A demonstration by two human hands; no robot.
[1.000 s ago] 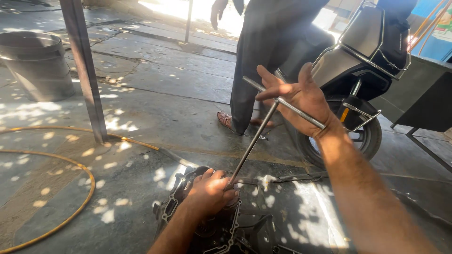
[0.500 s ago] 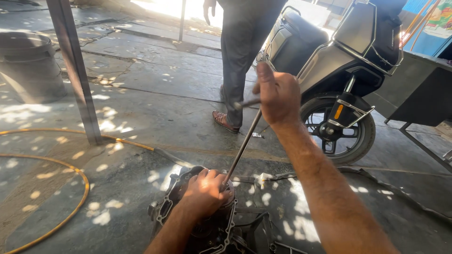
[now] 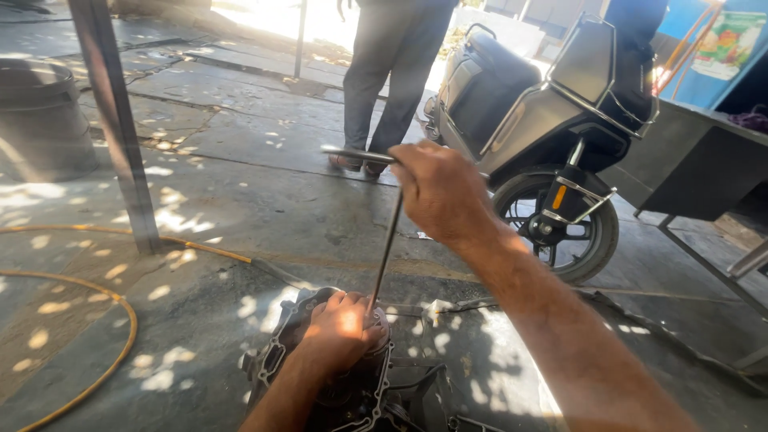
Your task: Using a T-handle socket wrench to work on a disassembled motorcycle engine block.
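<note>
Outdoors, I note a stained concrete floor [image 3: 240,192] in dappled sun, with a parked scooter [image 3: 544,136] and a standing person [image 3: 392,72] beyond. My right hand [image 3: 440,192] is clamped on the T-handle wrench [image 3: 384,248], which stands nearly upright. My left hand [image 3: 340,332] grips its lower end atop the engine casing [image 3: 280,352].

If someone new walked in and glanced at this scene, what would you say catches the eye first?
First, the right hand raised at centre, gripping the crossbar of a long T-handle wrench that runs down to the left hand. That hand rests on a dark engine casing on the floor at bottom centre. Behind, at upper right, stands a parked scooter, with a person's legs just left of it.
</note>
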